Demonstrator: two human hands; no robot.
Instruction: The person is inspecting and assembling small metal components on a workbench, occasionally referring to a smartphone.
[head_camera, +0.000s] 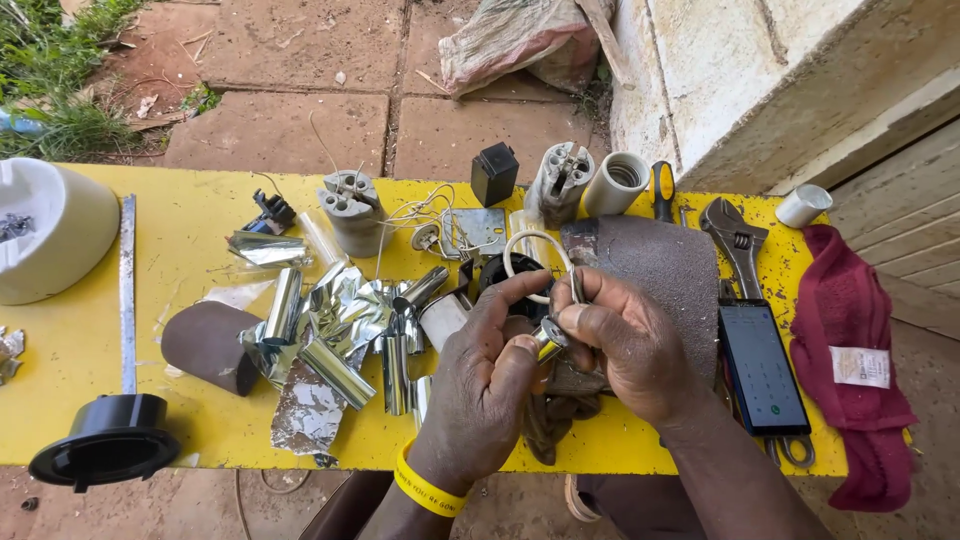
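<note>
The worktop (180, 240) was yellow w/ chipped paint, set outside on reddish paving stones (290, 60). Grass (50, 90) grew at the far left & a pale wall (740, 70) stood at the far right.

At the left edge sat a white bowl-shaped thing (50, 230), partly cut off. Next to it lay a long thin metal strip (127, 290), & below that a round black plastic part (105, 440) hung over the near edge. A brown curved piece (205, 345) lay near a pile of shiny silver foil and tubes (335, 340). Behind the pile stood 2 grey ceramic holders (350, 205), a small black box (494, 172) & a white tube-shaped cap (615, 183).

In the middle, both hands were closed on one small thing. The left hand (485, 385), w/ a yellow wristband (425, 487), pinched a small shiny metal piece (548, 338) from below. The right hand (625, 345) gripped it from above & also held a white ring (530, 262). The metal piece was just above the near side of the worktop. Most of it was hidden by fingers, so its shape was hard to tell. Something dark under the hands couldn't be made out.

To the right lay a rough grey sheet (660, 265), an adjustable wrench (735, 240), a phone (763, 365) w/ its screen lit, & a dark red cloth (850, 340) hanging off the end.
</note>
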